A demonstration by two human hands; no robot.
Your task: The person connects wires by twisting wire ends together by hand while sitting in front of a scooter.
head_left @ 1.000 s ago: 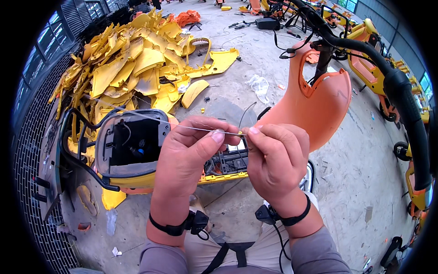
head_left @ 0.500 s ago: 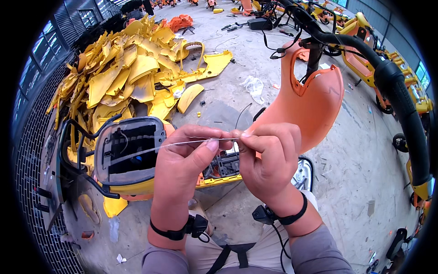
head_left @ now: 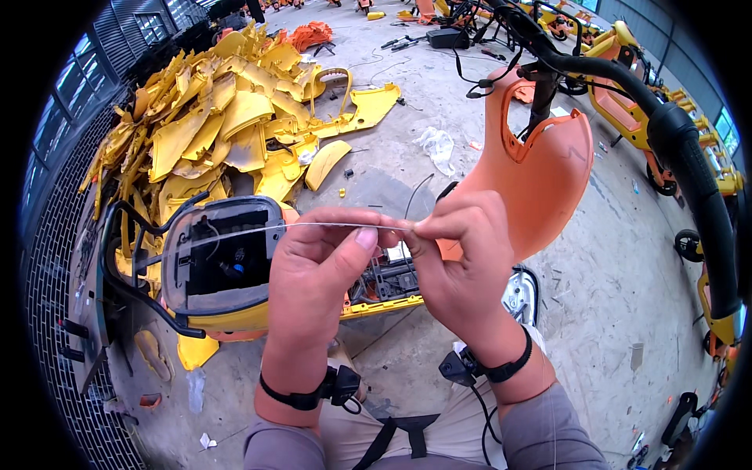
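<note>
Both hands are raised close together over a partly stripped scooter body. A thin pale strand [head_left: 235, 231], wire or cord I cannot tell, runs from my fingertips leftward over the scooter's open dark compartment [head_left: 254, 262]. My left hand [head_left: 321, 262] lets it lie along the fingers, with the thumb against it. At its right end, my right hand [head_left: 466, 254] pinches it between thumb and bent forefinger, touching the left fingertips. A very fine line [head_left: 551, 392] crosses my right forearm. Below the hands, the scooter's frame [head_left: 384, 286] shows dark parts and a yellow edge.
An orange scooter front shell [head_left: 540, 188] and black handlebar [head_left: 689, 172] stand to the right. Yellow panels [head_left: 227, 117] are heaped at the far left. A bent black rack bar [head_left: 117, 258] juts out left of the compartment. More scooters [head_left: 619, 86] line the right side.
Both hands have risen slightly. The strand, earlier split into two spread lines on the left, now shows as one flatter line. The fine line over my right forearm has come into view.
</note>
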